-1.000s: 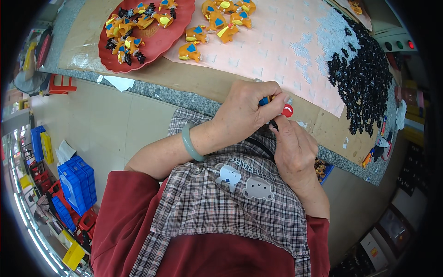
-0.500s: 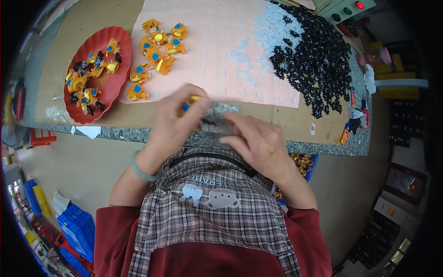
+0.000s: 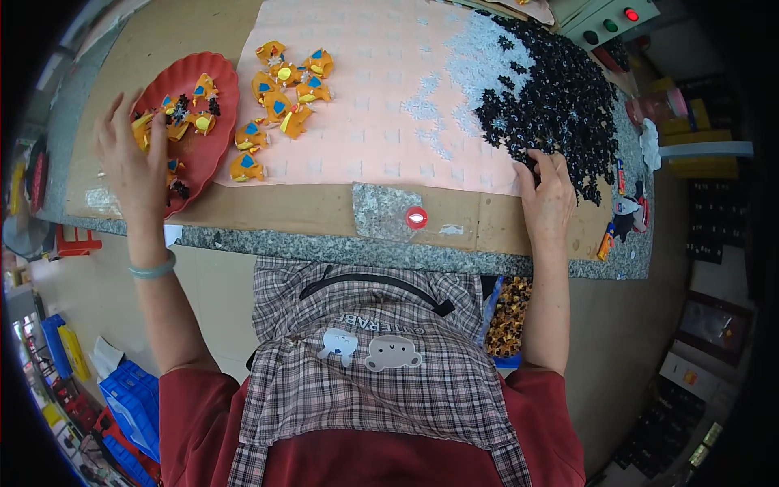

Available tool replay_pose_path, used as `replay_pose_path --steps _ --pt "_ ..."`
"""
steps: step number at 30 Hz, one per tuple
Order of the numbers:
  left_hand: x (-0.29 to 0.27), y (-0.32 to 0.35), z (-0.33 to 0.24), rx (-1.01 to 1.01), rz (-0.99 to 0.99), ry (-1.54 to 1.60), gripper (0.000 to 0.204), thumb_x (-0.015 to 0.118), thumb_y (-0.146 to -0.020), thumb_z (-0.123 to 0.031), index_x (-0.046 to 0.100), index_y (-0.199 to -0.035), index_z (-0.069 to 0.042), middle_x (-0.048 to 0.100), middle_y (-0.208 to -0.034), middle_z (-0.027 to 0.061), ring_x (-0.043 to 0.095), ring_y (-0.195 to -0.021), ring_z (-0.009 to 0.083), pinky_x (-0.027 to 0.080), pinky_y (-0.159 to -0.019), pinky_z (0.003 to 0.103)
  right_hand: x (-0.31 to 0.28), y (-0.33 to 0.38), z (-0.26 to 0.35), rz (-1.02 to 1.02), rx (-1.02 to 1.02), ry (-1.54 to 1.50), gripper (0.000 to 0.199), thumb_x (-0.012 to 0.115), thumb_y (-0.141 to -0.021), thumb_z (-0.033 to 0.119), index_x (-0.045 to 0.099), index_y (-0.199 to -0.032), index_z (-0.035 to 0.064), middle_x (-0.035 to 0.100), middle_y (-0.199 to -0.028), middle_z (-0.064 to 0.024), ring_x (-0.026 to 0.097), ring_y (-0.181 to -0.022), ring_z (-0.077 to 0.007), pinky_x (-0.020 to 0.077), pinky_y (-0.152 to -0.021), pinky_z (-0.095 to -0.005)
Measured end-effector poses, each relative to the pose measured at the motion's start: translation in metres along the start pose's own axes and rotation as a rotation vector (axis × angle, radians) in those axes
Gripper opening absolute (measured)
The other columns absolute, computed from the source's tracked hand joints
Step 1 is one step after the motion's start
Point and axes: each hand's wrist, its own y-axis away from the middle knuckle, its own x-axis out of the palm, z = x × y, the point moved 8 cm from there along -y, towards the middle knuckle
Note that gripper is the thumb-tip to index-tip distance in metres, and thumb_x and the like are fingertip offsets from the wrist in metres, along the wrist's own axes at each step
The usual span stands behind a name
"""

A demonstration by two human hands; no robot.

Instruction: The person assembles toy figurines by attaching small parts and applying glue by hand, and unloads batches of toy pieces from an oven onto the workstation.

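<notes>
My left hand (image 3: 136, 174) is over the scalloped red plate (image 3: 221, 122), its fingers spread around an orange figure with a yellow part (image 3: 141, 132) without visibly gripping it. Other orange figures and small black pieces lie on the plate, partly hidden by that hand. My right hand (image 3: 547, 199) reaches to the near edge of a pile of small black spiky pieces (image 3: 560, 97). Its thumb and index finger are bent toward each other, with a black piece between them. Several orange figures with blue triangles (image 3: 277, 105) stand in a cluster on the pink sheet (image 3: 357, 114).
White spiky pieces (image 3: 487, 49) lie beside the black pile. At the table's front edge, a red round piece with a white centre (image 3: 416, 217) sits by a grey speckled patch (image 3: 381, 207). A control box (image 3: 608, 20) with a red light stands at back right. Below is a blue-rimmed container of small orange pieces (image 3: 511, 316).
My hands have parted from the table's front edge: the left has gone to the red plate, the right to the black pile. The red round piece now shows where they were.
</notes>
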Motion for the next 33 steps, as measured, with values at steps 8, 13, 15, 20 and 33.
replay_pose_path --steps 8,13,15,20,33 --pt "0.036 0.023 -0.103 0.271 0.165 0.246 0.039 0.068 -0.080 -0.007 0.062 -0.118 -0.010 0.057 -0.126 0.0111 0.051 -0.120 0.0304 0.040 -0.099 0.044 -0.009 -0.002 0.004 0.172 -0.344 -0.233 0.016 0.061 -0.086 -0.001 0.065 -0.101 0.0005 0.062 -0.091 -0.0130 0.061 -0.082 -0.0320 0.0492 -0.070 -0.0405" --pt "0.066 0.030 -0.122 0.296 0.289 0.253 0.036 0.067 -0.082 -0.009 0.063 -0.118 -0.009 0.057 -0.127 0.0097 0.051 -0.119 0.0296 0.039 -0.096 0.044 -0.015 0.001 -0.011 0.186 -0.077 -0.388 0.014 0.059 -0.086 -0.004 0.065 -0.099 -0.0008 0.064 -0.093 -0.0131 0.062 -0.085 -0.0314 0.0493 -0.073 -0.0402" --pt "0.079 0.035 -0.126 0.313 0.368 0.227 0.034 0.067 -0.085 -0.010 0.062 -0.119 -0.010 0.055 -0.130 0.0084 0.051 -0.118 0.0287 0.039 -0.097 0.042 -0.013 0.004 -0.015 0.166 0.047 -0.338 0.013 0.060 -0.086 -0.004 0.065 -0.097 -0.0009 0.064 -0.093 -0.0132 0.063 -0.085 -0.0310 0.0496 -0.074 -0.0392" --pt "0.089 0.037 -0.123 0.312 0.419 0.235 0.034 0.067 -0.085 -0.011 0.062 -0.118 -0.010 0.054 -0.130 0.0079 0.053 -0.115 0.0269 0.040 -0.093 0.042 -0.011 0.007 0.002 0.137 0.042 -0.123 0.012 0.061 -0.085 -0.004 0.065 -0.096 -0.0010 0.065 -0.094 -0.0133 0.065 -0.086 -0.0299 0.0501 -0.073 -0.0383" --pt "0.095 0.035 -0.126 0.273 0.430 0.271 0.029 0.065 -0.084 -0.006 0.061 -0.112 -0.009 0.056 -0.127 0.0082 0.056 -0.112 0.0249 0.040 -0.092 0.041 -0.007 0.005 -0.009 0.167 0.073 -0.183 0.022 0.072 -0.081 0.008 0.065 -0.100 0.0009 0.060 -0.086 -0.0112 0.062 -0.080 -0.0285 0.0494 -0.071 -0.0388"
